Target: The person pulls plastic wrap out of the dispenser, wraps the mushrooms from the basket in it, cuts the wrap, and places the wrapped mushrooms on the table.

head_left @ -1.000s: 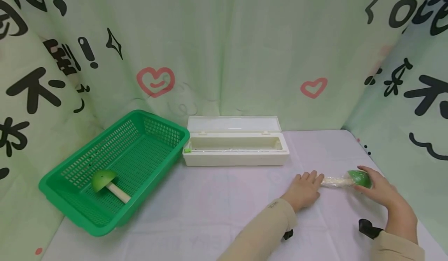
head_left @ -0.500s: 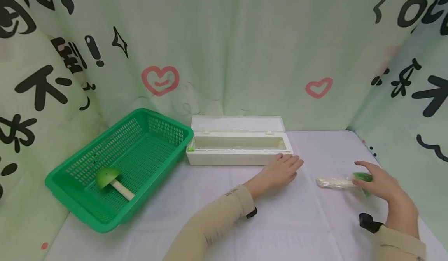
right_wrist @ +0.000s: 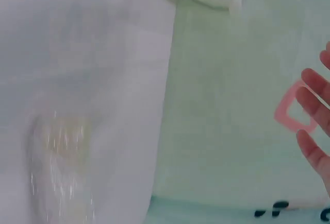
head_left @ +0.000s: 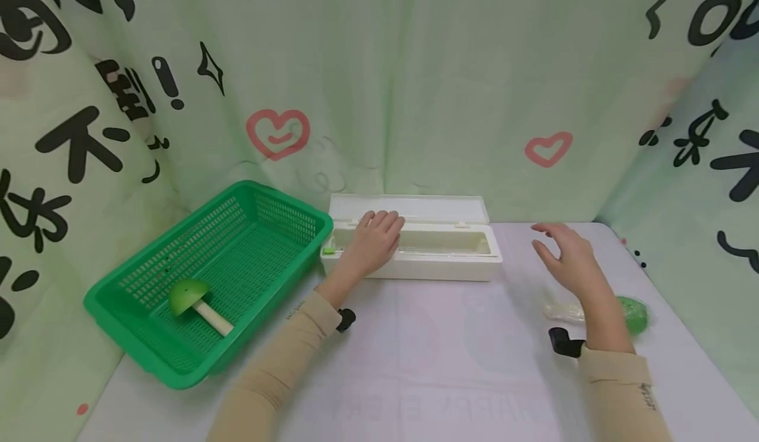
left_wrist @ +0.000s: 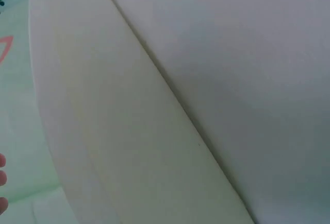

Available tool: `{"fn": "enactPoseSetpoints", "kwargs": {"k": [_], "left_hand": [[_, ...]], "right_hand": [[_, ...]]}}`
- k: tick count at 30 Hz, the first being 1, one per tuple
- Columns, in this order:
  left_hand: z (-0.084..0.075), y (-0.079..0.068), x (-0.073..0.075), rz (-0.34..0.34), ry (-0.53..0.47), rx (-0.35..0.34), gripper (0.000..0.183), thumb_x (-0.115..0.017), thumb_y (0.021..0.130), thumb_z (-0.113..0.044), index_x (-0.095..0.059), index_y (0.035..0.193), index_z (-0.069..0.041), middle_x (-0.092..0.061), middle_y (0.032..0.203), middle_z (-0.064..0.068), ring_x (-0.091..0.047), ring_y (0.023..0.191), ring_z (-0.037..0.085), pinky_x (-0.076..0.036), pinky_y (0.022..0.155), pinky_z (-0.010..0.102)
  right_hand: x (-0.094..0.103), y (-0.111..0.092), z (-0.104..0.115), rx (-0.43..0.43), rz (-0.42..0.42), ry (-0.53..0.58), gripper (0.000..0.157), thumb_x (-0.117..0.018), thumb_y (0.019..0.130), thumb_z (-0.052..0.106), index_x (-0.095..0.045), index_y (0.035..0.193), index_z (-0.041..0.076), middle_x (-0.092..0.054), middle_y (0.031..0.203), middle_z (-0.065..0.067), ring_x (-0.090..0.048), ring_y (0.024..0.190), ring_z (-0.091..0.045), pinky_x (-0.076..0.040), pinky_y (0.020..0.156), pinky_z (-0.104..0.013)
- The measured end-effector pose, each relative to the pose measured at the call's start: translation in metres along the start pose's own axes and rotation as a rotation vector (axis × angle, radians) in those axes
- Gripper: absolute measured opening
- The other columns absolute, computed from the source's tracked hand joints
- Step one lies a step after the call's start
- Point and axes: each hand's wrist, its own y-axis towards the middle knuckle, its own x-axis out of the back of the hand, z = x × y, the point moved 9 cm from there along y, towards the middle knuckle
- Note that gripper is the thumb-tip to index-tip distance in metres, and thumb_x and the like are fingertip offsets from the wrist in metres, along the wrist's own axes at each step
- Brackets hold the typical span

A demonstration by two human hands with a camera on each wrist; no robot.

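Observation:
My left hand [head_left: 372, 244] reaches over the left part of a long white cling film dispenser [head_left: 441, 270], whose lid [head_left: 427, 209] stands raised at the back. Its fingers look fairly straight and overlap the dispenser's opening in the head view. My right hand [head_left: 566, 259] is in the air right of the dispenser, thumb and fingers spread, holding nothing. Below it lies a toy mushroom [head_left: 636, 315] with a green cap, wrapped in clear film; my forearm covers part of it. The right wrist view catches its filmed stem [right_wrist: 64, 167], blurred.
A green plastic basket [head_left: 133, 356] stands at the left, close to the dispenser. Inside it lies an unwrapped green-capped toy mushroom [head_left: 191, 297]. A white cloth [head_left: 450, 363] covers the table, and a pale green printed curtain [head_left: 462, 99] hangs around three sides.
My left hand has moved left from the wrapped mushroom to the dispenser. My right hand has let go of the mushroom's cap and risen forward and left; the mushroom stays on the table.

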Motion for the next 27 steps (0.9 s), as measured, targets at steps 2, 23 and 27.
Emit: {"fn": "enactPoseSetpoints", "kwargs": {"k": [2, 23, 27], "left_hand": [[0.013, -0.008, -0.006, 0.036, 0.003, 0.028, 0.02, -0.05, 0.093, -0.022, -0.052, 0.109, -0.011, -0.054, 0.106, 0.002, -0.049, 0.099, 0.019, -0.037, 0.089, 0.035], [0.026, -0.053, -0.055, 0.422, -0.101, 0.013, 0.033, -0.033, 0.099, -0.033, -0.056, 0.108, -0.011, -0.056, 0.111, 0.004, -0.049, 0.11, 0.021, -0.03, 0.1, 0.042], [0.025, -0.054, -0.054, 0.427, -0.101, 0.019, 0.033, -0.033, 0.099, -0.033, -0.055, 0.107, -0.011, -0.057, 0.11, 0.004, -0.049, 0.11, 0.021, -0.029, 0.101, 0.041]], "right_hand": [[-0.011, 0.011, 0.017, 0.063, -0.029, -0.007, 0.028, -0.056, 0.088, 0.005, -0.053, 0.115, -0.003, -0.054, 0.112, -0.023, -0.048, 0.101, -0.039, -0.034, 0.085, -0.059], [-0.12, 0.036, 0.084, 0.276, 0.386, -0.059, 0.03, -0.051, 0.093, 0.028, -0.061, 0.111, 0.005, -0.063, 0.106, -0.006, -0.055, 0.101, -0.026, -0.029, 0.09, -0.051], [-0.124, 0.036, 0.084, 0.266, 0.407, -0.063, 0.031, -0.05, 0.094, 0.026, -0.059, 0.113, 0.003, -0.063, 0.108, -0.009, -0.057, 0.101, -0.027, -0.029, 0.09, -0.053]]}}
